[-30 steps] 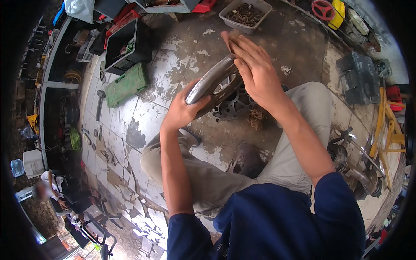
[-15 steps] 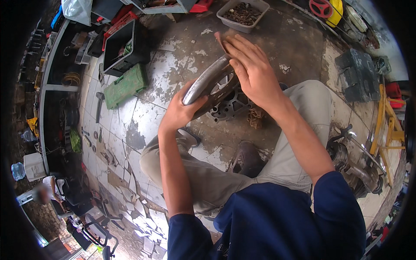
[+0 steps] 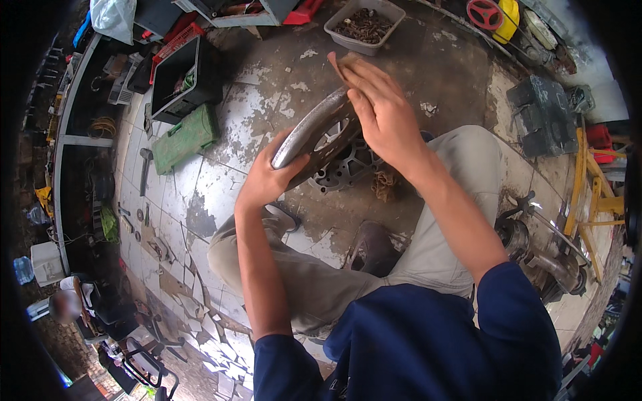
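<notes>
A ring-shaped metal part (image 3: 309,128), like a disc rim with a bright worn edge and dark sides, is held tilted above the floor. My left hand (image 3: 263,175) wraps round its near left end, thumb on the inner side. On the far end lies my right hand (image 3: 386,117), fingers long and close together, pressing a reddish-brown sheet like sandpaper (image 3: 334,62) against the edge. The fingers hide most of that sheet. Below the ring, a grey metal hub (image 3: 344,170) with holes rests on the floor, partly covered. Beside it lies a crumpled brown rag (image 3: 384,186).
Ahead stands a grey tub (image 3: 364,47) of rusty bolts. To the left are a black crate (image 3: 175,100), a green case (image 3: 184,142) and a hammer (image 3: 145,170). A black toolbox (image 3: 545,120) and engine part (image 3: 552,267) stand right. Another person (image 3: 87,297) sits lower left.
The whole view has shifted slightly, so surroundings appear further left. My right hand and the sheet have moved slightly along the ring's far end; the left-hand grip stays the same.
</notes>
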A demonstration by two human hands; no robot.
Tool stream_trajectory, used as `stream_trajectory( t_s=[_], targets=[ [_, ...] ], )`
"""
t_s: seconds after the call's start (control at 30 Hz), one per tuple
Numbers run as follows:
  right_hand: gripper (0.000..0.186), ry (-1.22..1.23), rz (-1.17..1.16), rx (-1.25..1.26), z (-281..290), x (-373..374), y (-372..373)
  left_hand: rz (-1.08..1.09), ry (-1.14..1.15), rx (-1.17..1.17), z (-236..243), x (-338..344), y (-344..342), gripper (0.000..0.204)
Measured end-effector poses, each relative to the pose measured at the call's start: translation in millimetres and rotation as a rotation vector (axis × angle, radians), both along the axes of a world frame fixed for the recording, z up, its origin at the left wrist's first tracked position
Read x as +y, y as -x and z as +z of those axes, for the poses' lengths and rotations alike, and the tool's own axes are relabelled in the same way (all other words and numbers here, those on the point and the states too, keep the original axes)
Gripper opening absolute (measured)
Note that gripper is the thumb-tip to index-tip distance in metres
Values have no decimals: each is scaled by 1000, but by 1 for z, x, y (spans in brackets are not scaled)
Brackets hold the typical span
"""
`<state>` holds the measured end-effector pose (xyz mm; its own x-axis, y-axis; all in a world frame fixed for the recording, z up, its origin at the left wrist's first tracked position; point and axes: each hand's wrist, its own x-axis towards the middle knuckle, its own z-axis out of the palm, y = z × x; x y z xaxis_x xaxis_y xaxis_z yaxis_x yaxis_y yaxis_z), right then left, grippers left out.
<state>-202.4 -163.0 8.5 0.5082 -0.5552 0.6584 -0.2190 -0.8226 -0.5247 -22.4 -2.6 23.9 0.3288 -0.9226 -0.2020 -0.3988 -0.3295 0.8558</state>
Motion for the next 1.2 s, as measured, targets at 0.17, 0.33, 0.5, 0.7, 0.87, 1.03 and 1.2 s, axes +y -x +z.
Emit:
stream_trajectory(
  t_s=[0.17,0.33,0.5,0.7,0.87,1.03,1.2],
  targets=[
    [33,-30,-22,1,-6,-13,-1,5,-31,-2,-5,1,-4,55],
    [33,15,37,-29,1,-4,0,-2,0,2,-10,1,-6,53],
    [32,-40,-33,-22,0,-6,-1,-10,-49,9,-4,0,-5,53],
    [33,-113,18,-8,-2,-20,3,12,-11,5,-4,1,-4,54],
    [36,-63,-4,-122,5,-9,5,-4,-16,-10,-2,0,-5,56],
    [37,-132,22,-46,-11,-26,-2,26,-13,23,-6,-1,-9,56],
    [38,-81,41,-22,-4,-13,3,1,0,10,-1,1,-4,55]
  ],
)
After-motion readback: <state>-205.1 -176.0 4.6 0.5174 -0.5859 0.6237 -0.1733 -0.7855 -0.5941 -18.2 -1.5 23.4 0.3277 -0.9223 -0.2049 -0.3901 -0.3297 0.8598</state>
